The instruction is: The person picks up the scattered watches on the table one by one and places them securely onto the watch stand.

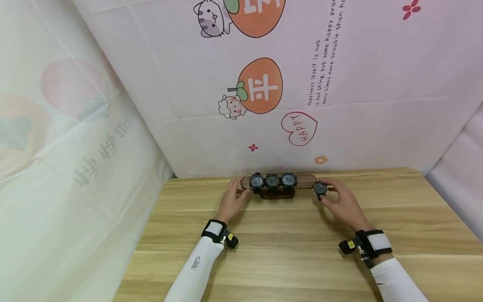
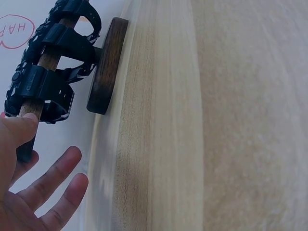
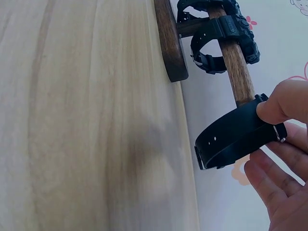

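A dark wooden watch stand (image 1: pixel 307 181) with a crossbar and a base (image 2: pixel 109 67) stands at the back of the table. Three black watches (image 1: pixel 273 180) hang side by side on its bar. My left hand (image 1: pixel 231 202) pinches the bar's left end between thumb and fingertips; its other fingers are spread in the left wrist view. At the bar's right end my right hand (image 1: pixel 344 206) pinches a fourth black wristwatch (image 3: pixel 236 132), its strap closed in a loop. In the right wrist view the loop is right at the bar's tip; whether the tip is inside is hidden.
The wooden table (image 1: pixel 279 251) spreads out in front of the stand. A printed white cloth (image 1: pixel 211 138) hangs directly behind the table's back edge, and another cloth (image 1: pixel 75 188) hangs along the left side.
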`<state>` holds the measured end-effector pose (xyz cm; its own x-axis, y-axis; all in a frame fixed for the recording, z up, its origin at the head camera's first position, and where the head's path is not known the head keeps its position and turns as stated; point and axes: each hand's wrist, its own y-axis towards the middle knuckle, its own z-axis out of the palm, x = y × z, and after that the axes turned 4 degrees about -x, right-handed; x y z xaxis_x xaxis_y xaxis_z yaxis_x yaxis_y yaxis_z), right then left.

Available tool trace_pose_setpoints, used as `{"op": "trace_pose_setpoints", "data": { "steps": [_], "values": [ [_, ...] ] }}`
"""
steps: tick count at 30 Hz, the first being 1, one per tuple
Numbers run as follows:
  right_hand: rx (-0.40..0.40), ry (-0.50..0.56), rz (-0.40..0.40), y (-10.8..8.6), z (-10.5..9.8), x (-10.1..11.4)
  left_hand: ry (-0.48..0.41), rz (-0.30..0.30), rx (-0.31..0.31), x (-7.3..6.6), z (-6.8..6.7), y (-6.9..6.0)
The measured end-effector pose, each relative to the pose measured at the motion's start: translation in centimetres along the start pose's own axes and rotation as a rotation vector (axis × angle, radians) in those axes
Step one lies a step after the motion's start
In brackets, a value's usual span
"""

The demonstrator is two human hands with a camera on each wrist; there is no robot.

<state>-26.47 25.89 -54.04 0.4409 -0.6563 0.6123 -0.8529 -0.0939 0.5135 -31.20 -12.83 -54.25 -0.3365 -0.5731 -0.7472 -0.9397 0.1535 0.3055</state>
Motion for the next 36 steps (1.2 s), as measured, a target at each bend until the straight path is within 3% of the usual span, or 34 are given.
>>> {"op": "trace_pose_setpoints", "data": {
  "steps": [10,36],
  "values": [
    [-0.017,0.022,0.006,0.7,0.0,0.0,0.008,0.014,-0.014,0.5,0.2,0.3],
    [0.026,0.051,0.058,1.7,0.3,-0.4,0.009,0.005,-0.001,0.2,0.1,0.1]
  ]
}}
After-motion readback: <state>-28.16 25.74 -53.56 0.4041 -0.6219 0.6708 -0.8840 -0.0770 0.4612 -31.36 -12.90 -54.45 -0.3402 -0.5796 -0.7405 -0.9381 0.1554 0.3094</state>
